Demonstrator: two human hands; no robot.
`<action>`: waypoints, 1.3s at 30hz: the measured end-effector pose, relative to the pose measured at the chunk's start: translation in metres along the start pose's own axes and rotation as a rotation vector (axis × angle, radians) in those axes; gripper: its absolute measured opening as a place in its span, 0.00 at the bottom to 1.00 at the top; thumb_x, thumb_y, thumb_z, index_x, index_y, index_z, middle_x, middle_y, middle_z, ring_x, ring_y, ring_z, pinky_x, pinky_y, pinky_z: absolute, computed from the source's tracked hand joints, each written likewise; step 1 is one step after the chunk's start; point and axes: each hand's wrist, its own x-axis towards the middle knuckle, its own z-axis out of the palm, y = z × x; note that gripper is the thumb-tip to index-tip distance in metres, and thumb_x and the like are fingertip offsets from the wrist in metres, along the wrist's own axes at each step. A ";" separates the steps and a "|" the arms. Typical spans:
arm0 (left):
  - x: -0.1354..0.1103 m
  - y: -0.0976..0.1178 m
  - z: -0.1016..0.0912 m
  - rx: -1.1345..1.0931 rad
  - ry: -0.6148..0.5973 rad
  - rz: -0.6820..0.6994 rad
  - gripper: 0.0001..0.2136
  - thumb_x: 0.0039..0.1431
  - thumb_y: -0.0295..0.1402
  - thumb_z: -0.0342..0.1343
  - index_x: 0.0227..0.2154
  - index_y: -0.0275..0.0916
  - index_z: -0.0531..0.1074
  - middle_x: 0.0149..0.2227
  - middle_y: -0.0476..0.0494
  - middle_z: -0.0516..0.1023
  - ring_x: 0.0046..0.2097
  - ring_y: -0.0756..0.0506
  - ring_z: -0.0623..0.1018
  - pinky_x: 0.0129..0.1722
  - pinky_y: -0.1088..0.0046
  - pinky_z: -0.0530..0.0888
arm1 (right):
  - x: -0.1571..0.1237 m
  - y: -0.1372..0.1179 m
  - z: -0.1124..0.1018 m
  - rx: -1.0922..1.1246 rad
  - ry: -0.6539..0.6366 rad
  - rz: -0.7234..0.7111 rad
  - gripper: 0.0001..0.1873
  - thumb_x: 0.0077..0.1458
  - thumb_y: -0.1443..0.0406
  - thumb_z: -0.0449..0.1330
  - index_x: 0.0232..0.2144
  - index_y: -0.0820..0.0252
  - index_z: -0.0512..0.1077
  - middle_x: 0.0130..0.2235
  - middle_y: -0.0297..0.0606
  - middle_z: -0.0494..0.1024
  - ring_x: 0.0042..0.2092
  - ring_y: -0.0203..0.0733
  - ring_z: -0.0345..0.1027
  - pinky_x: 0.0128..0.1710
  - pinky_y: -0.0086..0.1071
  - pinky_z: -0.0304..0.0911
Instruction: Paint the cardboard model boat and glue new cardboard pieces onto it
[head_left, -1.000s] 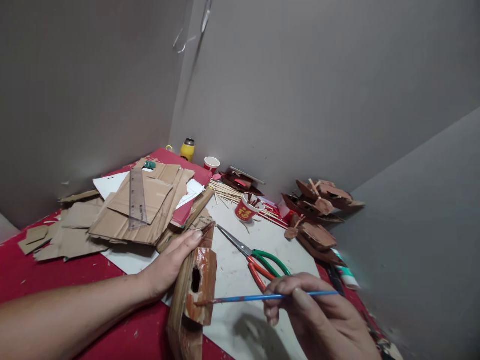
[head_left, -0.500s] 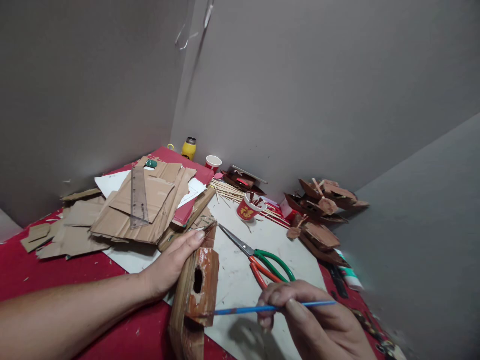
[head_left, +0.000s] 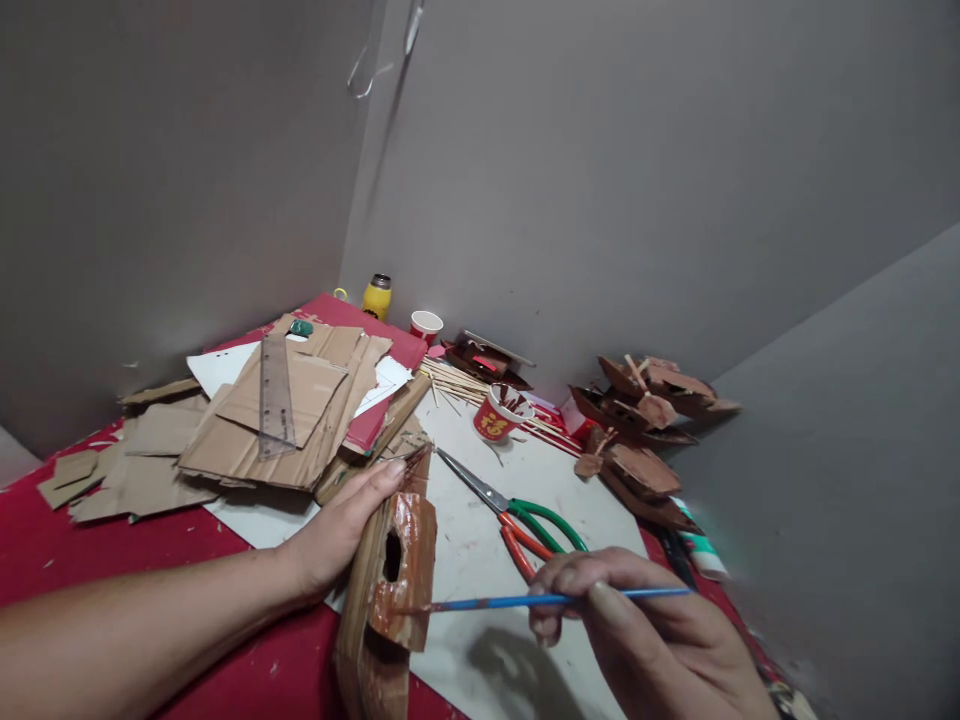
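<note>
My left hand (head_left: 341,530) is closed around the far end of a cardboard model boat (head_left: 358,620), its thumb on the upper edge. The raised cabin piece (head_left: 418,560) on the boat is coated with wet, shiny reddish-brown paint and has a dark oval hole in its side. In my right hand (head_left: 645,630) a thin blue paintbrush (head_left: 502,602) is pinched between thumb and fingers. Its bristle tip touches the near part of the cabin piece. Scissors (head_left: 495,500) with green and orange handles lie just beyond my right hand, blades partly apart.
A red paper cup (head_left: 499,412) streaked with brown paint stands behind the scissors. Several brown model boats (head_left: 645,470) sit at the right. Cardboard pieces (head_left: 217,440) with a clear ruler (head_left: 276,400) are piled at the left. Thin sticks (head_left: 457,380), another cup (head_left: 426,325) and a yellow bottle (head_left: 377,297) stand farther back.
The brush tip has moved slightly up and away from the cabin's near edge, with my right hand shifting a little right. My left hand keeps its grip while the boat tilts slightly.
</note>
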 end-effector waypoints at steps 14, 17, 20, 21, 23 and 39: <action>-0.002 0.011 0.009 -0.484 -0.064 -0.375 0.24 0.57 0.53 0.52 0.32 0.33 0.77 0.29 0.40 0.82 0.30 0.44 0.80 0.35 0.69 0.73 | 0.015 -0.004 0.002 0.141 0.082 0.044 0.06 0.57 0.61 0.63 0.33 0.56 0.79 0.28 0.40 0.80 0.29 0.41 0.74 0.28 0.30 0.72; -0.001 0.012 0.008 -0.505 -0.076 -0.391 0.26 0.57 0.54 0.51 0.32 0.32 0.78 0.28 0.39 0.82 0.30 0.44 0.80 0.33 0.70 0.74 | 0.015 -0.001 0.005 0.148 0.039 0.095 0.08 0.57 0.60 0.63 0.31 0.57 0.80 0.27 0.41 0.80 0.28 0.41 0.74 0.27 0.30 0.72; -0.002 0.013 0.008 -0.514 -0.076 -0.426 0.28 0.57 0.55 0.49 0.31 0.31 0.78 0.28 0.37 0.82 0.29 0.44 0.80 0.33 0.70 0.74 | 0.016 -0.001 0.007 0.149 0.039 0.098 0.09 0.56 0.59 0.64 0.30 0.58 0.80 0.27 0.42 0.80 0.27 0.41 0.74 0.26 0.30 0.72; -0.002 0.013 0.008 -0.524 -0.066 -0.422 0.27 0.58 0.55 0.49 0.32 0.31 0.78 0.28 0.37 0.82 0.29 0.44 0.80 0.33 0.70 0.74 | 0.016 -0.002 0.007 0.150 0.046 0.088 0.09 0.56 0.59 0.64 0.30 0.58 0.80 0.27 0.42 0.80 0.27 0.40 0.74 0.26 0.30 0.72; -0.003 0.013 0.008 -0.552 -0.055 -0.410 0.25 0.58 0.53 0.50 0.34 0.32 0.78 0.29 0.38 0.83 0.31 0.44 0.80 0.35 0.71 0.75 | 0.018 -0.003 0.008 0.159 0.059 0.071 0.09 0.56 0.59 0.64 0.31 0.57 0.80 0.27 0.41 0.80 0.27 0.40 0.74 0.26 0.28 0.71; -0.001 0.011 0.005 -0.549 -0.136 -0.462 0.28 0.56 0.56 0.50 0.32 0.33 0.79 0.29 0.39 0.83 0.32 0.44 0.80 0.35 0.71 0.74 | 0.020 -0.002 0.012 0.193 0.010 0.099 0.09 0.57 0.60 0.64 0.31 0.59 0.80 0.27 0.41 0.80 0.27 0.41 0.75 0.27 0.31 0.71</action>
